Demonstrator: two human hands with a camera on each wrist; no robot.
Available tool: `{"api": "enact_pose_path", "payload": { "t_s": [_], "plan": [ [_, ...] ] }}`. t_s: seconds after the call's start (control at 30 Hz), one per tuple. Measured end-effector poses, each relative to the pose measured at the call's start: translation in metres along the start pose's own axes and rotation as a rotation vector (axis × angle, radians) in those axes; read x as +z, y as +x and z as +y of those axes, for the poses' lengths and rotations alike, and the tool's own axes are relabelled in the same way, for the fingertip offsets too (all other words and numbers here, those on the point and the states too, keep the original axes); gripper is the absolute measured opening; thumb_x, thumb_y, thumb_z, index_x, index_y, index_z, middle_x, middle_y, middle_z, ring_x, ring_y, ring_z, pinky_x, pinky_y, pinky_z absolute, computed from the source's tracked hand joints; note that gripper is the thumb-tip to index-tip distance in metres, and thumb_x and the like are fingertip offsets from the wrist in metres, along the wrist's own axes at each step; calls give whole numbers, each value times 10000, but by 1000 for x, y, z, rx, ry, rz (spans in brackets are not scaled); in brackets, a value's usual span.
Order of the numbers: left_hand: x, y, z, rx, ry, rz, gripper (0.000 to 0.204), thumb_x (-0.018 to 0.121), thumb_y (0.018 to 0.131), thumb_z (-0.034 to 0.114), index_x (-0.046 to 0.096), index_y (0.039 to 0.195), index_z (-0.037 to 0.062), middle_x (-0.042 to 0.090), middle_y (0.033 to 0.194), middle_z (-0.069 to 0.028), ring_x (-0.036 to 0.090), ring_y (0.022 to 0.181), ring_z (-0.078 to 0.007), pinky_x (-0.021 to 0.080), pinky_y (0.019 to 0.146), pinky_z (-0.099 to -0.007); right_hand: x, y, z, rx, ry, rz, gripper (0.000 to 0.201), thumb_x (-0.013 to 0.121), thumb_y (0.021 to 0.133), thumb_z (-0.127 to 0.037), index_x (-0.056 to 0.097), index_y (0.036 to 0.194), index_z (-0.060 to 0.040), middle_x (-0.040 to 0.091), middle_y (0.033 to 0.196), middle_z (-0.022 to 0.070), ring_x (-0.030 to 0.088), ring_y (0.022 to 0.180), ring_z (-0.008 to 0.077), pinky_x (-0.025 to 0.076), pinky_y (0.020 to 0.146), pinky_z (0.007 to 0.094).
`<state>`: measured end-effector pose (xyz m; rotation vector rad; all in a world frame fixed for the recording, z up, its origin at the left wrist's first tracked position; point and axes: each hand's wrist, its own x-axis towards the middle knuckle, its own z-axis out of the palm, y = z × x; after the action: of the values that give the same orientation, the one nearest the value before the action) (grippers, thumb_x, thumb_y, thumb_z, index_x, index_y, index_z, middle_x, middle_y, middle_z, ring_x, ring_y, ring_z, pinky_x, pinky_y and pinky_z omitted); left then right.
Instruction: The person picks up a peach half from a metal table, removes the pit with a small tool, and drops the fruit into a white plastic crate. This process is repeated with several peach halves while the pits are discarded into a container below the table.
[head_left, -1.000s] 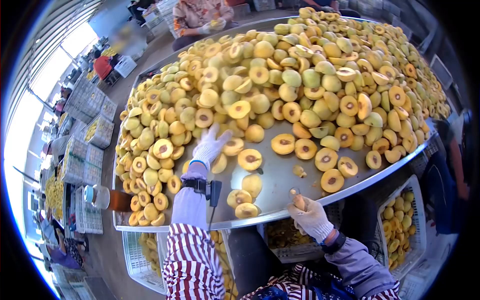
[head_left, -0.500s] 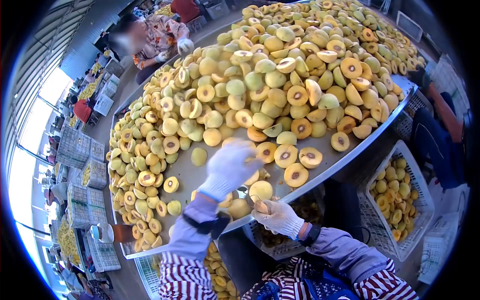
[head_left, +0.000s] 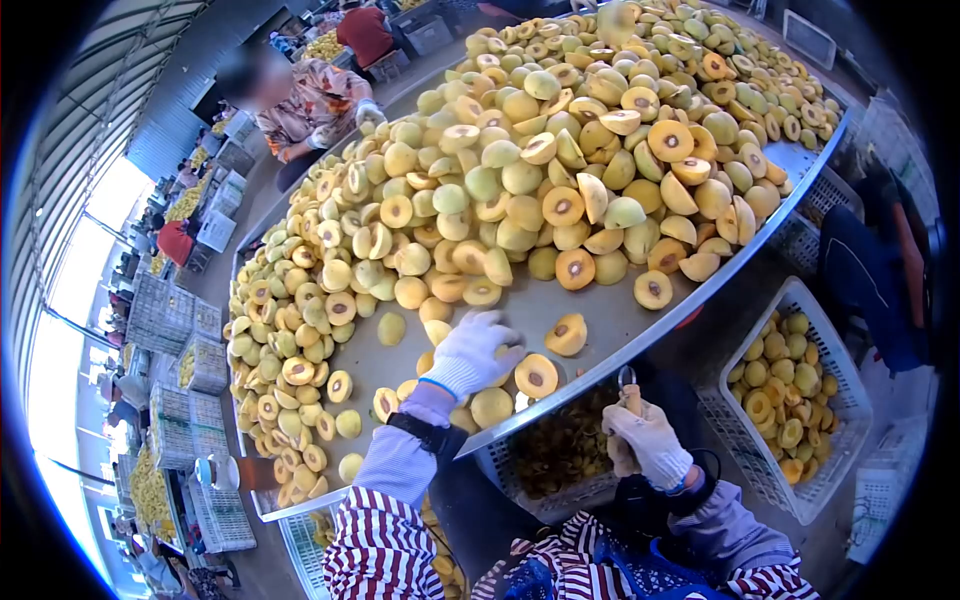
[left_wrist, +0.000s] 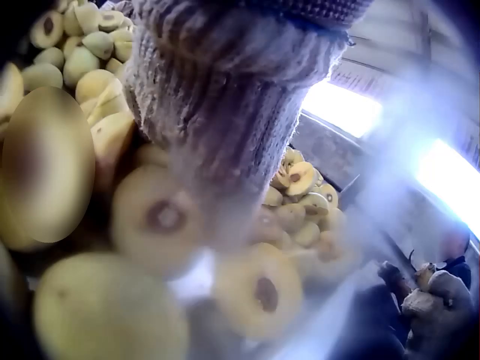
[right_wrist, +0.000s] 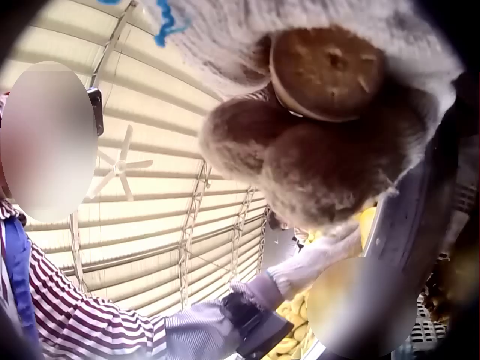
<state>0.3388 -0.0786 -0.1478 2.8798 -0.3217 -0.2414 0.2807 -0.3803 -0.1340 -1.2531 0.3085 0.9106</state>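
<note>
My gloved left hand [head_left: 470, 355] is low over the metal table [head_left: 610, 305] near its front edge, fingers loosely bent among halved yellow peaches. One peach half [head_left: 537, 375] lies cut side up beside the fingertips. Another half [head_left: 491, 408] is round side up under the palm, and a third [head_left: 566, 335] sits slightly farther right. Beyond the table edge, my gloved right hand [head_left: 650, 440] grips a small pitting tool [head_left: 632, 400] with a wooden handle and a metal loop pointing up. The handle's round end [right_wrist: 328, 71] shows between curled fingers in the right wrist view.
A large heap of peach halves [head_left: 520, 180] covers the back of the table. A white crate [head_left: 745, 440] of halves stands at the right, and another holding dark scraps [head_left: 560, 450] sits below the edge. A brown jar [head_left: 255, 472] is at the left corner. Someone [head_left: 320, 100] works opposite.
My left hand has come from the heap toward the front edge, and several halves now lie near it. The right hand came close to the left, then moved away right with the tool.
</note>
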Motion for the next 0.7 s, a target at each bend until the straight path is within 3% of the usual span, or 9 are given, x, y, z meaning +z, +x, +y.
{"api": "enact_pose_path", "payload": {
  "t_s": [0.13, 0.23, 0.3, 0.37, 0.43, 0.47, 0.57, 0.6, 0.7],
  "plan": [
    [-30, -26, -9, -274, 247, -209, 332, 629, 861, 429, 724, 1091, 209, 609, 1199, -99, 578, 1139, -313, 477, 958, -431, -14, -9, 5, -55, -56, -12, 244, 615, 921, -291, 550, 926, -57, 587, 565, 48, 530, 376, 139, 379, 339, 233],
    [-45, -11, 32, -177, 200, -85, 352, 641, 845, 402, 694, 1121, 191, 615, 1181, -93, 592, 1097, -318, 486, 934, -451, -21, -9, 8, -113, -48, -19, 256, 606, 919, -283, 543, 933, -36, 585, 556, 66, 534, 362, 164, 375, 319, 242],
    [-30, 1, 64, 68, -6, 126, 379, 661, 852, 381, 670, 1153, 152, 611, 1169, -97, 575, 1129, -288, 494, 911, -403, -25, -2, 14, -166, -14, -68, 251, 600, 925, -281, 542, 933, -37, 583, 554, 70, 534, 361, 168, 375, 317, 245],
    [-20, 9, 93, 252, 34, 146, 422, 628, 880, 410, 623, 1227, 169, 585, 1254, -102, 532, 1199, -307, 465, 967, -428, -22, 0, 11, -134, -28, -92, 248, 595, 934, -274, 541, 928, -32, 580, 561, 79, 533, 360, 179, 394, 318, 259],
    [1, 13, 92, 275, 157, 35, 482, 602, 895, 458, 575, 1308, 210, 541, 1349, -107, 496, 1243, -329, 408, 1042, -468, -27, 5, 15, -98, -19, -106, 248, 596, 934, -269, 542, 922, -27, 580, 566, 83, 531, 359, 185, 403, 318, 265],
    [24, 17, 76, 166, 42, -4, 524, 594, 896, 482, 542, 1363, 250, 496, 1424, -108, 482, 1278, -334, 350, 1095, -497, -32, 9, 19, -74, -23, -101, 238, 595, 936, -248, 545, 910, -17, 581, 579, 88, 539, 372, 198, 424, 326, 284],
    [13, -3, 65, -31, -9, -1, 529, 595, 902, 473, 532, 1386, 269, 473, 1462, -115, 458, 1323, -336, 350, 1099, -489, -37, 7, 22, -40, 111, -85, 243, 628, 928, -253, 550, 936, -22, 580, 581, 78, 545, 372, 210, 427, 331, 285],
    [6, -10, 61, -94, -27, -85, 525, 596, 911, 457, 527, 1393, 260, 449, 1488, -133, 437, 1351, -352, 343, 1111, -480, -38, 10, 24, -27, 127, -63, 240, 624, 919, -231, 551, 935, -3, 564, 586, 88, 519, 370, 225, 443, 338, 315],
    [22, -36, 38, -69, -46, -18, 495, 604, 910, 437, 556, 1365, 247, 475, 1460, -160, 468, 1315, -369, 351, 1108, -470, -32, 7, 17, 2, 146, -85, 206, 606, 938, -222, 554, 909, -24, 538, 578, 87, 481, 384, 207, 441, 356, 334]
  ]
}}
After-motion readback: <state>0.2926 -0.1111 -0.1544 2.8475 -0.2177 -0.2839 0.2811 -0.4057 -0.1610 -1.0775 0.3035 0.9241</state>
